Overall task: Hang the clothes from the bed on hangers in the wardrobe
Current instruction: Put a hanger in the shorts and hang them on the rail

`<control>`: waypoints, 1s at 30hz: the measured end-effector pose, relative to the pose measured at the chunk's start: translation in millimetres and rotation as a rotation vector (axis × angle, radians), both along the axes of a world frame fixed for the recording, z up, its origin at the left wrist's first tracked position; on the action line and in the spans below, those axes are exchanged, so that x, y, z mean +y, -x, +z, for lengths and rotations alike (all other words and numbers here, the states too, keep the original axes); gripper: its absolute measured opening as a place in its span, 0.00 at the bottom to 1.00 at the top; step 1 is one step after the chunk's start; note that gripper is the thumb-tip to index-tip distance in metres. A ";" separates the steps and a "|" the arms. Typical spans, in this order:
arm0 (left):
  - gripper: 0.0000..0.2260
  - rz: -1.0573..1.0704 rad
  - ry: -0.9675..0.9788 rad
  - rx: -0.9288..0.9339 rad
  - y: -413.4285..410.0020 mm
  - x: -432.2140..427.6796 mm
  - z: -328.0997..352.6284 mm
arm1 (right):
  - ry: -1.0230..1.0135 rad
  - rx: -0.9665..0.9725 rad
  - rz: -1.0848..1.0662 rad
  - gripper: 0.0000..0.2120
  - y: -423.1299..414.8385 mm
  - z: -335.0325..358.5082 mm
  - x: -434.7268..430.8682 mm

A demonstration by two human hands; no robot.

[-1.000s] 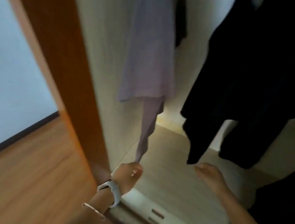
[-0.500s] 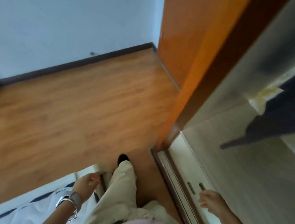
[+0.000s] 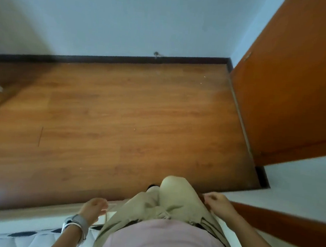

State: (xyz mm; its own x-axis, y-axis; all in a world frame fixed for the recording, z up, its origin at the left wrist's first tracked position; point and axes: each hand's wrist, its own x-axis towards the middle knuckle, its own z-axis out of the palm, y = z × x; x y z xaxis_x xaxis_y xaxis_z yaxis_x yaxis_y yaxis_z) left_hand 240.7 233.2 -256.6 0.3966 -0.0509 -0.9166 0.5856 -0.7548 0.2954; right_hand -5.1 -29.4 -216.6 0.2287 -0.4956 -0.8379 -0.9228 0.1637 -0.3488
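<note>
Both hands are empty: left hand [image 3: 93, 208] at 7 o'clock, right hand [image 3: 219, 204] at 5 o'clock, fingers loosely curled. No clothes visible; bed [image 3: 22, 239] edge at 7 o'clock. Progress cannot be judged.

The floor [image 3: 119, 120] is orange-brown wood grain; beyond it, a pale blue-white wall [image 3: 127, 17] with black skirting [image 3: 104, 60]. Right of the floor, an orange door [image 3: 297, 85]. Beige trousers [image 3: 171, 202], pink top [image 3: 164, 240].

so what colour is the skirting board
Black or very dark, running where the pale wall meets the wooden floor; the skirting board shows best in the head view.
</note>
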 end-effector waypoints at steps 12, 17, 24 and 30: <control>0.13 0.477 -0.027 0.074 -83.9 -57.0 -23.2 | -0.010 0.127 0.528 0.10 -211.5 -29.4 -165.7; 0.08 0.689 0.024 -0.106 -124.9 -85.8 0.2 | 0.009 0.201 0.753 0.10 -309.0 -24.4 -223.9; 0.06 1.076 -0.060 -0.138 -125.7 -61.9 11.3 | 0.051 0.268 1.037 0.09 -479.1 -37.3 -179.3; 0.12 1.347 -0.127 0.027 -124.2 2.8 -14.4 | 0.028 0.098 1.297 0.09 -635.6 -43.1 -51.3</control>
